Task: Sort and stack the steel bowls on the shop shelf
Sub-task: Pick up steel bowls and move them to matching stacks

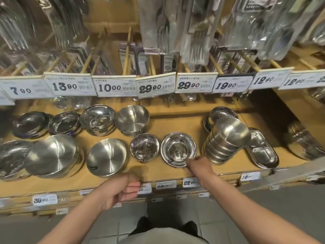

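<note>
While the bowls are only partly sorted, the wooden shelf (175, 124) can be read from the left: low stacks of shiny bowls (30, 125) are lined along the back row, and a wide matte stack (52, 155) is seen at the front. Next, a single brushed bowl (107, 156) is left alone near the front edge, with another brushed bowl (132, 118) behind it. Just below that front edge, the left hand (121, 190) is held loosely curled and nothing is gripped by it.

Further right, a small deep bowl (144, 147) and a wider shiny bowl (178, 148) are set side by side, unstacked. The near rim of the wider one is touched by the right hand (199, 165); a pinch looks likely, but whether the rim is truly grasped cannot be told. Beside it, a tall stack (220, 150) is already built, though its top bowl (233, 131) is tipped askew, so straightening is judged still due. Oblong divided trays (263, 152) are crowded against that stack, and the price tags (116, 88) and bagged cutlery (158, 23) hung overhead could hamper high lifts.
</note>
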`<action>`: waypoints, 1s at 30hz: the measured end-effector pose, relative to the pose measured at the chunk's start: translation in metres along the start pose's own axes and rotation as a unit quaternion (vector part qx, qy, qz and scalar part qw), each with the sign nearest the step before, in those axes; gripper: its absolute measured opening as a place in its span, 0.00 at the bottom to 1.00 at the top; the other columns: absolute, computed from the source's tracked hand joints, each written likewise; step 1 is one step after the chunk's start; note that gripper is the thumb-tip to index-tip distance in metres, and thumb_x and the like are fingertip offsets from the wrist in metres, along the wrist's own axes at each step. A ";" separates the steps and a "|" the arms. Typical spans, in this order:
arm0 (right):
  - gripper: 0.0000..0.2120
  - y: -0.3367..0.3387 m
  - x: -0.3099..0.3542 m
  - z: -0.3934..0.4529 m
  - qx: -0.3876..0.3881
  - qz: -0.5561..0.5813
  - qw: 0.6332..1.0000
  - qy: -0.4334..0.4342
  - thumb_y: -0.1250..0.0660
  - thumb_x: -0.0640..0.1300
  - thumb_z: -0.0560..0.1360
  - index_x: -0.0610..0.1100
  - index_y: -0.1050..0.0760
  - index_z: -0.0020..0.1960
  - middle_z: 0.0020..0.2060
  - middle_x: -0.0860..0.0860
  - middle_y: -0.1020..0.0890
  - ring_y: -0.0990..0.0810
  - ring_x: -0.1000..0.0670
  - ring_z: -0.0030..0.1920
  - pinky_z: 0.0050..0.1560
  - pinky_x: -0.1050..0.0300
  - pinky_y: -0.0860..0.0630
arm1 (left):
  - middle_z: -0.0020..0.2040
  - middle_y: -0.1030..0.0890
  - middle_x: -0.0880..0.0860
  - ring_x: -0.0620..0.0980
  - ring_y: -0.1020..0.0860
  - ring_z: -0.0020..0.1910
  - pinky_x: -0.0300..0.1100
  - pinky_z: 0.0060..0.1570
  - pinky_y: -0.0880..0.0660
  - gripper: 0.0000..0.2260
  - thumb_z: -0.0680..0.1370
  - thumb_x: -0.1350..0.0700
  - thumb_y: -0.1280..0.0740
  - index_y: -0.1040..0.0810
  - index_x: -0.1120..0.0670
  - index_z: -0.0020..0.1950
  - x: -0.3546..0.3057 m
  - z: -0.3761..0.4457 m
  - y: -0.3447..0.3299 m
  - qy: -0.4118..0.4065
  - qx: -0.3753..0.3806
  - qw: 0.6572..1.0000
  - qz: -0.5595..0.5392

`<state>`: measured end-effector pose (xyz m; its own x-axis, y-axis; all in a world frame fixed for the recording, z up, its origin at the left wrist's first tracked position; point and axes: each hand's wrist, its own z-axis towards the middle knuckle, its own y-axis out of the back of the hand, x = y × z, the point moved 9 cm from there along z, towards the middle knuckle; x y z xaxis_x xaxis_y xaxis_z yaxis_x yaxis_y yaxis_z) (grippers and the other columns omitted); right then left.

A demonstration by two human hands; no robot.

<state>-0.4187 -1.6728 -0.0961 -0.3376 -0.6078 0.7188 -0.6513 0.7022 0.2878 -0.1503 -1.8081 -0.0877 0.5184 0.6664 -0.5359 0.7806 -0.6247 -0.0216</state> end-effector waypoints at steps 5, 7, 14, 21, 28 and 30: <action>0.17 -0.020 -0.024 -0.010 0.048 0.002 0.996 -0.078 0.30 0.38 0.76 0.34 0.28 0.62 0.57 0.41 0.18 0.13 0.51 0.45 0.48 0.56 0.17 | 0.40 0.18 0.53 0.49 0.19 0.41 0.41 0.41 0.18 0.04 0.79 0.64 0.32 0.20 0.56 0.50 -0.042 0.014 -0.051 -0.062 0.035 0.996 0.047; 0.14 -0.027 -0.030 -0.012 0.057 0.005 0.995 -0.082 0.30 0.35 0.75 0.34 0.27 0.59 0.60 0.40 0.20 0.13 0.52 0.43 0.50 0.56 0.16 | 0.43 0.17 0.55 0.50 0.18 0.44 0.41 0.42 0.17 0.04 0.79 0.64 0.33 0.21 0.58 0.52 -0.047 0.022 -0.056 -0.070 0.026 0.995 0.063; 0.19 -0.026 -0.025 -0.013 0.079 -0.038 0.993 -0.073 0.29 0.37 0.76 0.34 0.28 0.65 0.60 0.40 0.19 0.13 0.52 0.43 0.59 0.50 0.19 | 0.55 0.15 0.61 0.54 0.16 0.54 0.38 0.44 0.18 0.11 0.80 0.60 0.32 0.21 0.64 0.60 -0.052 0.046 -0.056 -0.077 -0.004 0.995 0.063; 0.08 0.006 0.012 -0.017 -0.038 -0.254 0.964 0.063 0.27 0.46 0.73 0.41 0.19 0.48 0.42 0.46 0.14 0.16 0.46 0.45 0.46 0.53 0.20 | 0.47 0.15 0.60 0.52 0.16 0.44 0.45 0.51 0.17 0.06 0.79 0.67 0.33 0.18 0.68 0.51 -0.055 0.050 -0.069 -0.122 -0.052 0.983 0.125; 0.12 0.015 0.029 -0.020 -0.095 -0.249 0.955 0.133 0.29 0.43 0.76 0.42 0.22 0.58 0.45 0.47 0.16 0.21 0.47 0.43 0.41 0.60 0.30 | 0.24 0.24 0.48 0.42 0.25 0.23 0.36 0.28 0.28 0.12 0.80 0.64 0.35 0.19 0.56 0.38 -0.067 0.035 -0.075 -0.189 -0.092 0.956 0.206; 0.12 0.016 0.030 -0.019 -0.098 -0.242 0.955 0.139 0.29 0.43 0.76 0.42 0.21 0.58 0.44 0.48 0.16 0.21 0.47 0.43 0.42 0.60 0.30 | 0.32 0.18 0.52 0.47 0.22 0.28 0.42 0.34 0.23 0.07 0.79 0.62 0.35 0.22 0.53 0.42 -0.076 0.031 -0.076 -0.213 -0.113 0.944 0.226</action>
<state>-0.4265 -1.6735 -0.0581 0.1816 -0.7765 0.6034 -0.5364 0.4361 0.7226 -0.2594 -1.8239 -0.0714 0.6662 0.0976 -0.7393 0.5928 -0.6709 0.4456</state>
